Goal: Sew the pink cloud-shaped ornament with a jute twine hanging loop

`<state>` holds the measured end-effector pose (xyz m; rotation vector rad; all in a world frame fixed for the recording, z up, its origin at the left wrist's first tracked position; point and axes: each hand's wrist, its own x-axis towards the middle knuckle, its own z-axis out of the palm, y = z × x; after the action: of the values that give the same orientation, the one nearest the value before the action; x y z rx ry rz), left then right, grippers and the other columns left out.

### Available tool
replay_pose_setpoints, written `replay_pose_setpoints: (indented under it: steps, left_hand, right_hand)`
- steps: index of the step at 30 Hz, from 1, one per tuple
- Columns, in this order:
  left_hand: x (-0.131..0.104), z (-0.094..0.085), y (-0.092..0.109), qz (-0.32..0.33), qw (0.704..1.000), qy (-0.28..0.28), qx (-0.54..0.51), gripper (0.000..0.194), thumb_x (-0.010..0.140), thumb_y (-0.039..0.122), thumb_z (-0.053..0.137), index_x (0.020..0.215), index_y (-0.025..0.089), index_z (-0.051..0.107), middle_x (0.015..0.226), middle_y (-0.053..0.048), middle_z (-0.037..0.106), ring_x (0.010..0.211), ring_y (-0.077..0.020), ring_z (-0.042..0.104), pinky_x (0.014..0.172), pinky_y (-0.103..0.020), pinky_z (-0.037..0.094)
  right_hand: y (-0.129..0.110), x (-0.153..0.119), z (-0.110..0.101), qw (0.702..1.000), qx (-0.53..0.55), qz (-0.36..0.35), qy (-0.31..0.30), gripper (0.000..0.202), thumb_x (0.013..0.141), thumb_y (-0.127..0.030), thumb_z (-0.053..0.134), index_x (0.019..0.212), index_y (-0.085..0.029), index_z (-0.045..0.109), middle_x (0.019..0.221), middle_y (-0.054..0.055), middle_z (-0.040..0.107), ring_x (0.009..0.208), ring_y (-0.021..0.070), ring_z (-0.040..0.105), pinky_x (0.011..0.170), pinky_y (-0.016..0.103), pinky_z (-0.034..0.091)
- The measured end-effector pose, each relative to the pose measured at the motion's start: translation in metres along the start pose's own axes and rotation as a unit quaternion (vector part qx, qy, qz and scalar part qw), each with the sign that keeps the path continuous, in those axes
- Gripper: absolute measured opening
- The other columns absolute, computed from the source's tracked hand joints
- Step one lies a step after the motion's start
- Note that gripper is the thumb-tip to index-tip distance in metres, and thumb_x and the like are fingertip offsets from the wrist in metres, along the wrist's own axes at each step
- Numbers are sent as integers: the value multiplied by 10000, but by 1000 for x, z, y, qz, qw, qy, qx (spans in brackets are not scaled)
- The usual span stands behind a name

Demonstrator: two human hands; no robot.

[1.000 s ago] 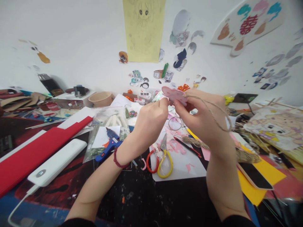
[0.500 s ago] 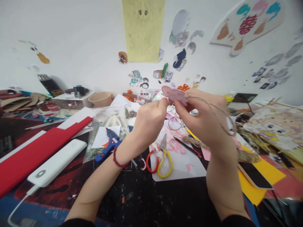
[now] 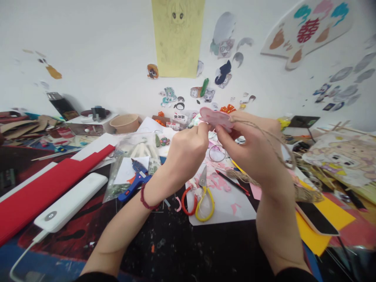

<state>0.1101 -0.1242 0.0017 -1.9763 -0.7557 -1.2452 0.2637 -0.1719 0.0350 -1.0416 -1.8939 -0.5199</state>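
Note:
A flat pink cutout (image 3: 216,116) with a scalloped edge is held up in front of me, over the far part of the table. My right hand (image 3: 252,143) pinches it from the right between thumb and fingers. Twine (image 3: 272,139) runs from the cutout over the back of that hand and hangs in a loop by the wrist. My left hand (image 3: 189,147) is closed, its fingertips against the cutout's lower left edge; its finger pads are hidden. Below the hands are a metal ring (image 3: 217,153) and scissors (image 3: 202,196) with one red and one yellow handle.
A blue glue gun (image 3: 135,184) lies left of my left forearm, near a white power bank (image 3: 72,201) and red card (image 3: 58,188). White paper (image 3: 223,215) lies under the scissors beside a dark pencil (image 3: 233,183). A phone (image 3: 317,217) rests on yellow card at right.
Almost nothing differs. The pink cutout has tilted very slightly and the twine loop has shifted a little; both hands stay in place.

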Motion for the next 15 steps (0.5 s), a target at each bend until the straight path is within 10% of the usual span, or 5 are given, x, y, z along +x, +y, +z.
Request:
replay_pose_setpoints:
  steps: [15]
  left_hand:
    - [1, -3, 0, -1, 999, 33, -4, 300, 1002, 112, 417, 744, 144, 568, 524, 31, 499, 451, -94, 408, 474, -271, 237]
  right_hand:
    - [0, -2, 2, 1000, 2, -9, 8, 311, 929, -199, 576, 659, -216, 423, 611, -17, 513, 585, 133, 477, 604, 310, 354]
